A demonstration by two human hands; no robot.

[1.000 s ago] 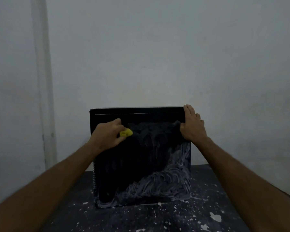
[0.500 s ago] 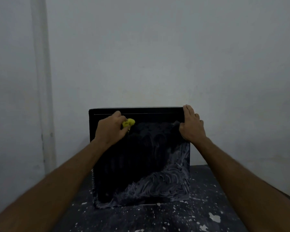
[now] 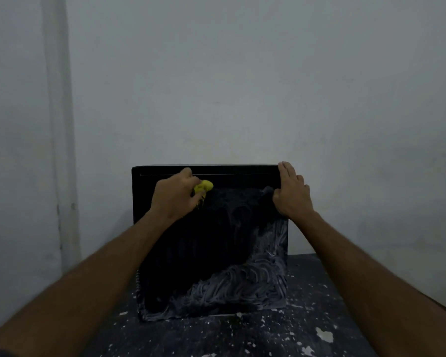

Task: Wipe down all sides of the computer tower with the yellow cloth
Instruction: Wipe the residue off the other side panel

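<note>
Two bare hands work on a black computer tower [image 3: 211, 243] that stands upright on a dark, paint-flecked table [image 3: 319, 318], close to a pale wall [image 3: 242, 86] on the far side. The left hand [image 3: 174, 195] is curled round a bunched yellow cloth [image 3: 204, 187] and presses it against the upper left part of the near panel, just below the top edge; only a small lump of cloth pokes out to the right of the knuckles, the rest hidden inside the fist. The right hand [image 3: 291, 193] grips the tower's top right corner, fingers laid fairly straight over the edge, thumb tucked onto the near face; the fingertips pass out of sight behind the top. Much of the panel is too dark to read, though grey swirled smears show across its lower right part and up the right side. A thin pale line runs under the top edge. The tower's other sides cannot be seen. A vertical pipe or moulding [image 3: 59, 124] runs down the wall at the left. Both forearms are cut off by the near edge of the view.
</note>
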